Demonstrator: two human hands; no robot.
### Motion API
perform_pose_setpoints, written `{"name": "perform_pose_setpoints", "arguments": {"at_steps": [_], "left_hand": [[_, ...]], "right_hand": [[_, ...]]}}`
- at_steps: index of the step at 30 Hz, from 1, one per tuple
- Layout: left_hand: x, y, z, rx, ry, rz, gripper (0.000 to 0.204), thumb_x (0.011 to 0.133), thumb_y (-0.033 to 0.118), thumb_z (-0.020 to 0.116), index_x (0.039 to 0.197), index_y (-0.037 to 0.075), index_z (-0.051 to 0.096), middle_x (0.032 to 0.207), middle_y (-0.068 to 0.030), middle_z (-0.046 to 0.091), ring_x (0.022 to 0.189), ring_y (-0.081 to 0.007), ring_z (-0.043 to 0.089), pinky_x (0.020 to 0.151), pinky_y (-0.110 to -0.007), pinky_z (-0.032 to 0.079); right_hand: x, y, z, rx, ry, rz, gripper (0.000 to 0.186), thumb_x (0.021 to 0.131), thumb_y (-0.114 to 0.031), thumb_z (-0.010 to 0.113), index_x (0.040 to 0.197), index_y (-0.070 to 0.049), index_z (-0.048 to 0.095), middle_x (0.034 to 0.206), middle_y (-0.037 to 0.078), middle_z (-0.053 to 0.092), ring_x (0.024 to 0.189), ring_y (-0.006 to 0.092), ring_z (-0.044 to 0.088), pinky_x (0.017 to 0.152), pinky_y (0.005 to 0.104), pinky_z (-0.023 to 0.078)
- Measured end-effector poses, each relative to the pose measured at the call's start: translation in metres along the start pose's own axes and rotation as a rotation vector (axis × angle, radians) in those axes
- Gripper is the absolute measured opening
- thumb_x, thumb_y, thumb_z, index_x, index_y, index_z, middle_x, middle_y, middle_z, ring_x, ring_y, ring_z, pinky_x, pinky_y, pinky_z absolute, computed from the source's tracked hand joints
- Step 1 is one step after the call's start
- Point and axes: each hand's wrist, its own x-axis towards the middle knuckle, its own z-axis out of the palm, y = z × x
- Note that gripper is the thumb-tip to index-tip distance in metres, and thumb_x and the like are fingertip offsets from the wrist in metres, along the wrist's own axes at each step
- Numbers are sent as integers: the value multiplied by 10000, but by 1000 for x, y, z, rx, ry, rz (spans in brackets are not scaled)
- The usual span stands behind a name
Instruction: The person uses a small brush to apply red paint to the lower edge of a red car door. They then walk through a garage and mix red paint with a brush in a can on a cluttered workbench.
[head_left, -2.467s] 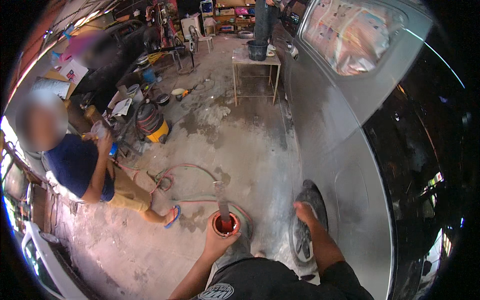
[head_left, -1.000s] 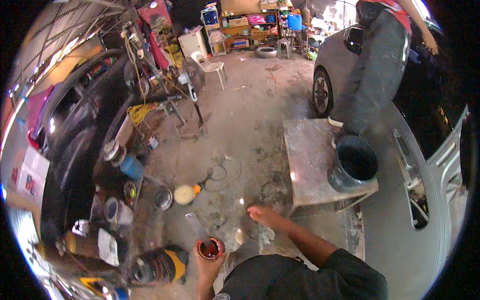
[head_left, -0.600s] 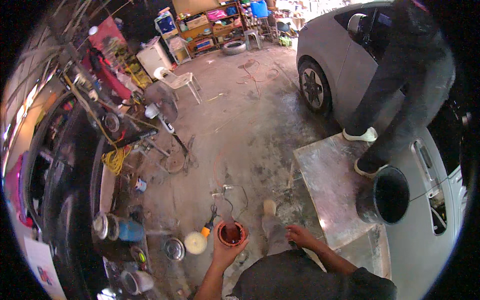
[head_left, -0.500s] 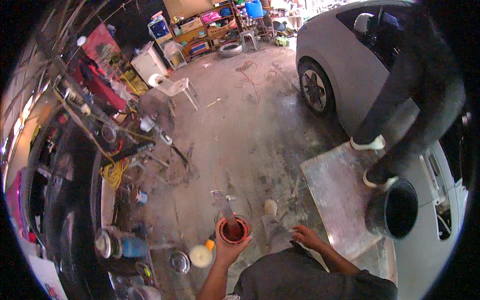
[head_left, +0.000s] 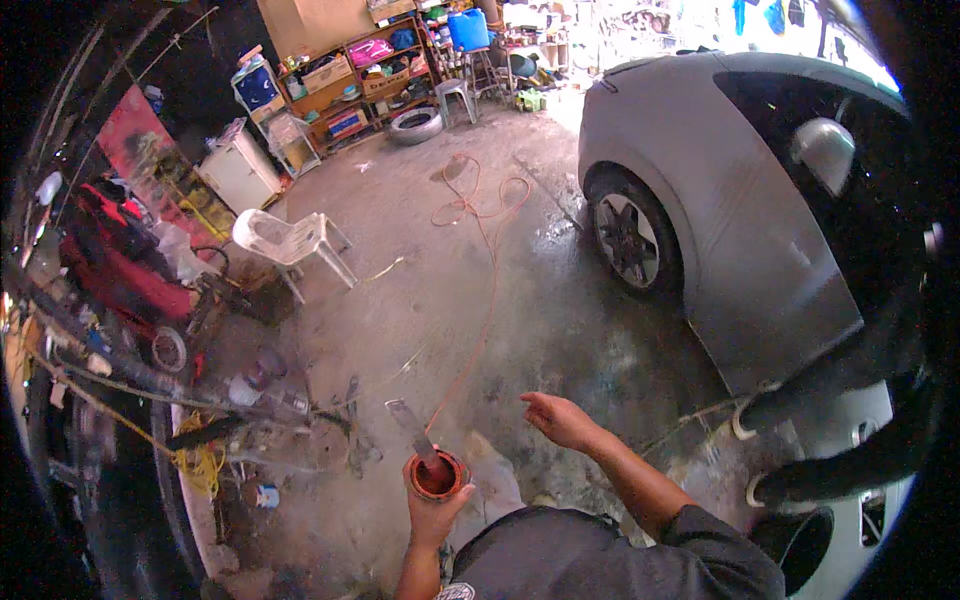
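My left hand [head_left: 430,520] is closed around a small round can [head_left: 441,494], held upright in front of my body. The can has a red-brown rim and dark reddish contents. A flat greyish stirring blade [head_left: 412,425] leans out of it toward the far left; its lower end is hidden inside. My right hand [head_left: 562,421] is raised to the right of the can, palm down and apart from it. Its fingers reach loosely to the left with nothing visible in them.
A grey car [head_left: 740,240] stands on the right, and another person's dark-clothed legs [head_left: 850,420] are beside it. An orange hose [head_left: 490,270] trails across the concrete floor. A white plastic chair [head_left: 295,245], a tire [head_left: 416,126] and loaded shelves [head_left: 370,75] are farther off. Yellow cord [head_left: 203,468] hangs at left.
The view has shifted forward, showing more of the car and floor ahead. My right hand has risen and reaches farther forward. My left hand still holds the can with the blade in it.
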Motion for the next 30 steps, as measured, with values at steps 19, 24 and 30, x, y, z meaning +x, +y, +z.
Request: {"name": "perform_pose_setpoints", "arguments": {"at_steps": [19, 24, 30], "left_hand": [[793, -12, 127, 85, -524, 61, 964, 763, 1, 920, 1522, 92, 333, 1530, -102, 494, 1359, -240, 561, 1186, -425, 462], [989, -13, 227, 29, -432, 134, 930, 779, 42, 927, 1507, 58, 348, 1439, -118, 531, 1334, -228, 568, 1140, -397, 478], [1187, -12, 316, -96, -397, 17, 927, 759, -4, 903, 1495, 46, 342, 1392, -114, 540, 1294, -227, 583, 1129, -401, 483]], "right_hand": [[235, 373, -76, 202, 9, 1438, 285, 866, -324, 683, 833, -51, 758, 812, 161, 746, 749, 328, 724, 614, 514, 546], [366, 421, -147, 367, 22, 1542, 319, 881, -360, 703, 875, -47, 767, 828, 172, 750, 747, 324, 723, 614, 508, 550], [627, 528, -327, 126, 27, 1193, 367, 896, -382, 701, 963, -29, 773, 908, 201, 759, 800, 353, 730, 676, 515, 565]]}}
